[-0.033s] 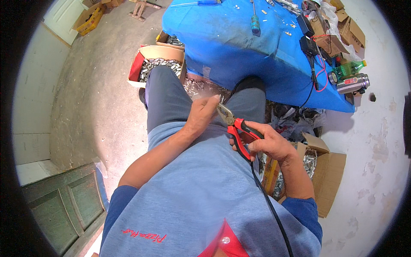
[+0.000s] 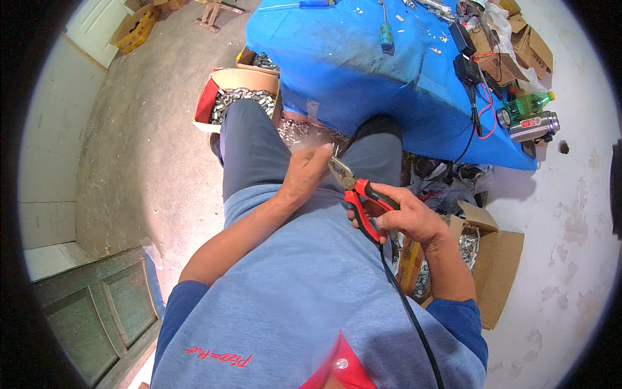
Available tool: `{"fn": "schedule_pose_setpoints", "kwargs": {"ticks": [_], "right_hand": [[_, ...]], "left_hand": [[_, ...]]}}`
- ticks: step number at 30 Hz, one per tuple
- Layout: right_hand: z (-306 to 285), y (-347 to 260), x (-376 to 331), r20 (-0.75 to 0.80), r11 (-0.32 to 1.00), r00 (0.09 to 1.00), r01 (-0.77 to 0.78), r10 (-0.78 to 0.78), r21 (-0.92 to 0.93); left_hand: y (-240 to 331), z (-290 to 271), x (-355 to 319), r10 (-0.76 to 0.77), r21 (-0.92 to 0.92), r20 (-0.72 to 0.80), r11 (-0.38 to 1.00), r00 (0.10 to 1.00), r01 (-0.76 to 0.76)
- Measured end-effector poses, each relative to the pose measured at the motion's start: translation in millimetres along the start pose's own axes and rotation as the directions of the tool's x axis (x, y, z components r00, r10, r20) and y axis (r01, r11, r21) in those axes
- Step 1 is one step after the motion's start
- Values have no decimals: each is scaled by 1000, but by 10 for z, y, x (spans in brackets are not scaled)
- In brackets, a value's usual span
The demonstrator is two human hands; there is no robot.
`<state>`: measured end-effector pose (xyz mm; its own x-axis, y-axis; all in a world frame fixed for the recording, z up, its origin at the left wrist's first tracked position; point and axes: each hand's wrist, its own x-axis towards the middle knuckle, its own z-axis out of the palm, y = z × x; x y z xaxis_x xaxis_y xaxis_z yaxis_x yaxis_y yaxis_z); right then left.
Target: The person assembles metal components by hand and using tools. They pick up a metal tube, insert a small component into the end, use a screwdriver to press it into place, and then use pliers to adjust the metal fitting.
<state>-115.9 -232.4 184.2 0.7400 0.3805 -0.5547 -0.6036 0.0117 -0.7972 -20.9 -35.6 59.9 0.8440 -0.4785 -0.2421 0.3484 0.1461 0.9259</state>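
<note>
My right hand point(image 2: 409, 215) is wrapped round the red and black handles of a pair of pliers point(image 2: 367, 206). The metal jaws point up and left, toward the fingertips of my left hand point(image 2: 306, 170). Those fingers are pinched together at the jaw tips, on a small, thin silvery piece point(image 2: 336, 150) that shows only in part. Whether the jaws grip this piece cannot be made out. Both hands are above my lap, in front of my blue-grey shirt.
A box of small metal cylinders point(image 2: 243, 97) stands left of my knee. Ahead is a blue-covered table point(image 2: 343, 71) with a screwdriver point(image 2: 386, 37), black adapters point(image 2: 464, 65), a green bottle point(image 2: 532, 102) and a steel flask point(image 2: 535, 126). An open cardboard box point(image 2: 499, 269) sits at my right.
</note>
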Motion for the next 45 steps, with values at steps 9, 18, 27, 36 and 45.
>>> {"fn": "schedule_pose_setpoints", "kwargs": {"ticks": [9,18,27,36,45], "right_hand": [[-8,48,12,-46,1000,999,5,-6,-29],[75,21,-28,-88,988,996,-1,-13,-153],[20,160,-2,-118,998,993,16,-24,-65],[-122,350,35,-33,997,999,4,-2,79],[-63,356,42,-56,976,995,-67,80,205]], "left_hand": [[-12,51,-10,53,14,-50,999,997,-53],[-53,47,6,194,304,-85,939,977,-160],[-115,17,24,147,257,-52,958,988,-129],[-73,17,2,171,357,-46,923,984,-143],[-98,37,6,117,256,-66,962,991,-96]]}}
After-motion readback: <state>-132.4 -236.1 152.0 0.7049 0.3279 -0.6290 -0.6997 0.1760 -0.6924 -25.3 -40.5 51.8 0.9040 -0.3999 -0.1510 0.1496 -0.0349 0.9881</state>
